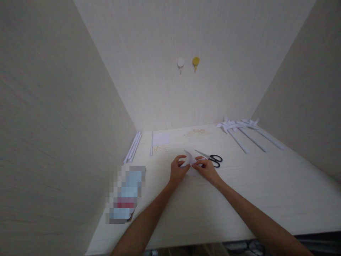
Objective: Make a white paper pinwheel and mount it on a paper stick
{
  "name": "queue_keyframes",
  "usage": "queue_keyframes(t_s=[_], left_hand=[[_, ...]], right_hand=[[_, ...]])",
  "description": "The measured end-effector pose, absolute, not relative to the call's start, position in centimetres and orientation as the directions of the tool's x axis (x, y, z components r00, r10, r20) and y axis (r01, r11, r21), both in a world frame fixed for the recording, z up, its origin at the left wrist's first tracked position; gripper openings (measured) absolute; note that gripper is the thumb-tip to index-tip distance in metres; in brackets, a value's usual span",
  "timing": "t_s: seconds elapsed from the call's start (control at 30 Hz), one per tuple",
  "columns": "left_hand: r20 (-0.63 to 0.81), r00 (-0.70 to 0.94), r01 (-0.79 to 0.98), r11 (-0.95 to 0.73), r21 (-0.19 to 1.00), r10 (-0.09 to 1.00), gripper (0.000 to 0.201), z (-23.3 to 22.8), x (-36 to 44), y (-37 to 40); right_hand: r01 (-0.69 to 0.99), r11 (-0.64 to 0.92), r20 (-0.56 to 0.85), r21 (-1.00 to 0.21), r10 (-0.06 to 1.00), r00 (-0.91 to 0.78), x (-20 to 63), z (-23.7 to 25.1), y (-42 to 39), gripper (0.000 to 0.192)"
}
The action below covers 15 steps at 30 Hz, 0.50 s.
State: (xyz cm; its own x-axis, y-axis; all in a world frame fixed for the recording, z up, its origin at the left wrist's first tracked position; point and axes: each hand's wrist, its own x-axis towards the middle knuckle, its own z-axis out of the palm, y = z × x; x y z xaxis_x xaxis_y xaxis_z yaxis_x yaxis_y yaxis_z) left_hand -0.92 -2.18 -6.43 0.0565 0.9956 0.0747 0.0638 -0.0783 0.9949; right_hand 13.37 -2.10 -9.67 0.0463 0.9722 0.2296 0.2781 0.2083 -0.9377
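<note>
Being held by both hands, a piece of white paper [189, 155] is kept just above or on the desk [199, 217], near its middle; which of these, it cannot be told. Its edge is clamped by the fingers of the left hand [178, 170], and the other side is pinched by the fingers of the right hand [207, 169].

The desk is pale and is enclosed by a back wall [160, 89], a left wall [53, 124] and a right wall [306, 89]. On the back wall a white hook [180, 63] and a yellow hook [196, 61] are fixed side by side. At the far right, white pinwheels [237, 124] are laid with their sticks pointed toward the near edge. Along the left, paper rolls [132, 147] are placed together, and a single roll [151, 144] is set beside a flat sheet [161, 138]. Black-handled scissors [212, 156] are laid just beyond the right hand. A flat object [130, 192] at the left is covered by blurring squares.

The held paper is curved, with one pointed corner raised; its lower part is partly hidden.
</note>
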Motion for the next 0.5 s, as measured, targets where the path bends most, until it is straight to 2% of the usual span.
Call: queue_keyframes(t_s=[0.5], left_hand=[[0.097, 0.094, 0.048, -0.102, 0.994, 0.991, 0.033, -6.52, -0.94, -2.32]], right_hand=[[0.315, 0.204, 0.232, -0.927, 0.971, 0.053, 13.29, -9.59, -2.17, 0.019]])
